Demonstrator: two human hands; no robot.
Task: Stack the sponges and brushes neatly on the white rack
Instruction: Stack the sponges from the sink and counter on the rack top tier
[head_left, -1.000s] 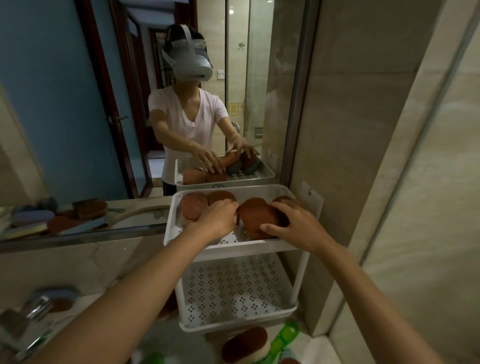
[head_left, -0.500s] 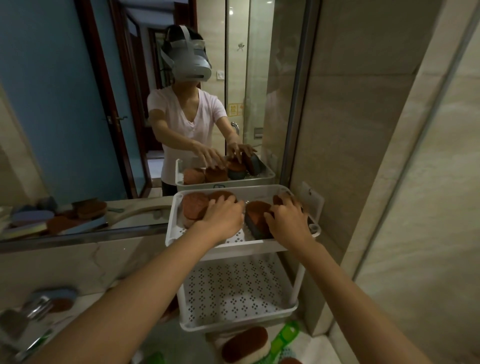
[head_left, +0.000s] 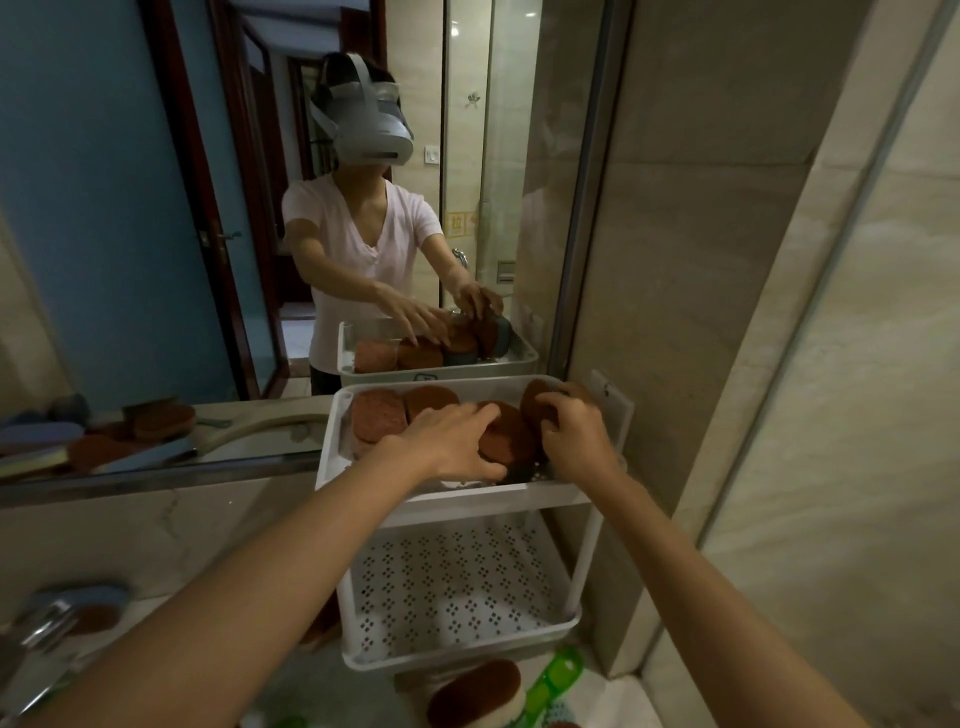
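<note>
A white two-tier rack (head_left: 467, 496) stands against the mirror wall. Its top tray holds several brown oval sponges. One pinkish sponge (head_left: 378, 420) lies at the far left. My left hand (head_left: 449, 444) rests with spread fingers on the middle sponge (head_left: 506, 434), which stands tilted on edge. My right hand (head_left: 574, 434) grips the rightmost sponge (head_left: 535, 402) from above, fingers curled over its top edge. The lower perforated tray (head_left: 457, 587) holds nothing.
On the counter below the rack lie a brown-and-white sponge (head_left: 475, 691) and a green-handled brush (head_left: 553, 680). A chrome tap (head_left: 44, 626) and another sponge (head_left: 93, 618) are at lower left. A mirror (head_left: 260, 208) rises behind, a tiled wall on the right.
The sponges on the right of the top tray went from lying flat to standing on edge. My right hand moved up over the rightmost one, and my left hand shifted right onto the middle one.
</note>
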